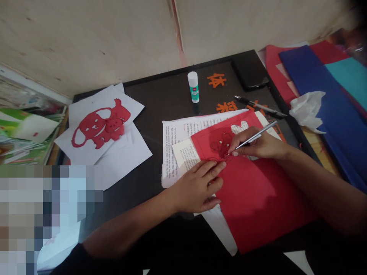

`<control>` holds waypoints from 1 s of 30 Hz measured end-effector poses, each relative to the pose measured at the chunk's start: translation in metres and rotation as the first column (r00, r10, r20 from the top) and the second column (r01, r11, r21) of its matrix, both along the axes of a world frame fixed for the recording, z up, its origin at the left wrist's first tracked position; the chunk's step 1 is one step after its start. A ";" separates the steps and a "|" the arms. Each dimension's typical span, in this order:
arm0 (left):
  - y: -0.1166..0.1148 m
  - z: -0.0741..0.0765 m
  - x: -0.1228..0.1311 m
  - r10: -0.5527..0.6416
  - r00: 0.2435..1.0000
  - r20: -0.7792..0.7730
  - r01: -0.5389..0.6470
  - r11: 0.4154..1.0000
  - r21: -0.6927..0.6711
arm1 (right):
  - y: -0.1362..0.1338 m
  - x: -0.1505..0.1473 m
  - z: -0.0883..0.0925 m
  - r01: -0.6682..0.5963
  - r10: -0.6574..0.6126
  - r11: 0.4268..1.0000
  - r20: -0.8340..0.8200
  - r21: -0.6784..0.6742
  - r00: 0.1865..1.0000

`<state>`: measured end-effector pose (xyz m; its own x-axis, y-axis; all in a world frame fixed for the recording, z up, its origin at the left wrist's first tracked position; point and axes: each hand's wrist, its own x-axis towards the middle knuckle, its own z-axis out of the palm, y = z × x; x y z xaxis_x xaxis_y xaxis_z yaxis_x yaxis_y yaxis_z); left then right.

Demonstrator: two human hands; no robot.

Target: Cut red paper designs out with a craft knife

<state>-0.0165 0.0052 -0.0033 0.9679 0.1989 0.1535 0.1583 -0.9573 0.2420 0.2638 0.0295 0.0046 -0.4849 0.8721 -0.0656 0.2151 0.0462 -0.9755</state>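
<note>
A large sheet of red paper [266,191] lies over printed pages [172,152], with drawn lines and cut-out holes near its top. My right hand [252,144] grips a thin silver craft knife [255,135], pen-like, its tip down on the red paper. Whether the tip is in the paper I cannot tell. My left hand [202,185] lies flat with fingers spread, fingertips on the paper's left edge close to the tip. A heart-shaped opening [240,126] above my right hand shows print beneath.
A glue stick [194,88] stands behind the pages. Orange cut-out characters [217,80], a black phone [249,72] and a pen [259,106] lie at the back right. Left, a red animal paper-cut [99,126] rests on white sheets [126,164]. Crumpled tissue [308,110] and coloured paper [312,80] lie right.
</note>
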 end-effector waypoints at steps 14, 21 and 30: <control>0.000 0.002 0.000 0.005 1.000 0.000 -0.005 1.000 0.009 | 0.000 0.004 -0.003 0.004 -0.006 0.998 0.033 0.063 0.999; -0.001 0.001 0.002 0.017 1.000 -0.009 -0.017 1.000 -0.002 | -0.003 0.002 0.002 -0.004 -0.005 0.993 0.084 0.114 0.996; 0.000 0.000 0.003 0.036 0.999 -0.012 -0.036 0.999 -0.039 | -0.007 0.008 -0.002 -0.042 0.030 0.987 0.080 0.157 0.996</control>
